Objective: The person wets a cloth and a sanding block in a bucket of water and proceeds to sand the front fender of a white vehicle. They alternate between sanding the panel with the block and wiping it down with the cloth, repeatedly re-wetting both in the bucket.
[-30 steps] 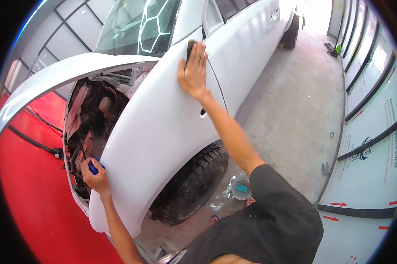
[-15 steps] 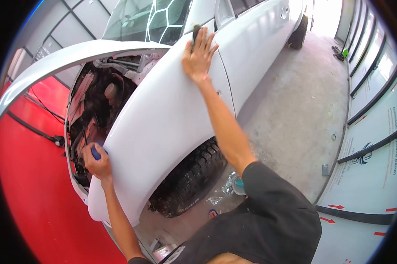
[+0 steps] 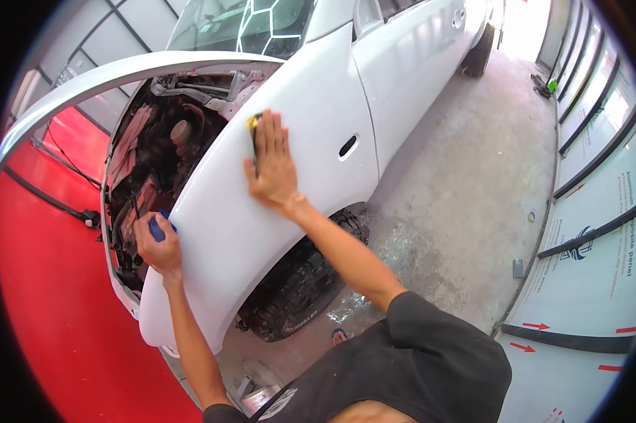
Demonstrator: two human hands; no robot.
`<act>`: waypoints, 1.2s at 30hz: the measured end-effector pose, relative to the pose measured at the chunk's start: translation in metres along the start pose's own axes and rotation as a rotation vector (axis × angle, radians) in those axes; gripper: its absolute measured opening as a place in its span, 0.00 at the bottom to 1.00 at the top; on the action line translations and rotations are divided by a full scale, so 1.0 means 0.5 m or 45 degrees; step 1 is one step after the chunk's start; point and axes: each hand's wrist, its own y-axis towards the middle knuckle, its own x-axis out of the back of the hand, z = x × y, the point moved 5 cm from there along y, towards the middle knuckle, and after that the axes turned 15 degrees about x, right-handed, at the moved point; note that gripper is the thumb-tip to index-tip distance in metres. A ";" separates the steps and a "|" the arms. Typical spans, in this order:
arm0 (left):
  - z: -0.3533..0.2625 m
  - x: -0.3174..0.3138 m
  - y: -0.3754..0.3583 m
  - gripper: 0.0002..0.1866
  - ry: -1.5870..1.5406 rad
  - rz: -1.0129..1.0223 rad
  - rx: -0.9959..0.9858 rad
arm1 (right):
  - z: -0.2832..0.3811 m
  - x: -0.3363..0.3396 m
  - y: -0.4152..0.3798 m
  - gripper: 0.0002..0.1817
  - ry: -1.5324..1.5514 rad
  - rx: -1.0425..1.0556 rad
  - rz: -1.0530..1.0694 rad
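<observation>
Down from the fender's upper rear corner, the right hand [image 3: 272,166] now presses a yellow-edged sanding pad [image 3: 253,127] flat against the middle of the white fender [image 3: 240,233], while the left hand has kept its place at the panel's front edge.

From the left: a red floor [image 3: 43,303] runs beside the car, and the raised bonnet [image 3: 120,81] arches over the open engine bay [image 3: 163,162]. At the fender's forward edge the left hand [image 3: 159,247] has its fingers curled tight around a small blue object [image 3: 157,227], touching the rim of the panel. Further right, the right hand lies palm-down with fingers stretched and together, holding the pad against the paint; only the pad's upper edge shows past the fingertips. Below the arm sits the front tyre [image 3: 297,289] in its arch. A dark slot [image 3: 347,146] marks the fender just ahead of the front door [image 3: 409,63]. Bare concrete floor [image 3: 459,190] stretches right to a panelled wall [image 3: 593,233] with red arrows.
</observation>
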 end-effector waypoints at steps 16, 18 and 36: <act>-0.009 0.000 0.005 0.06 0.047 0.009 0.014 | -0.202 0.082 0.102 0.40 -0.054 -0.428 -0.257; -0.002 0.007 0.003 0.06 0.071 0.029 0.032 | -0.088 0.040 0.039 0.41 -0.016 -0.337 -0.246; -0.003 0.000 -0.001 0.06 -0.014 0.025 -0.069 | -0.107 0.018 -0.144 0.42 -0.047 -0.363 -0.173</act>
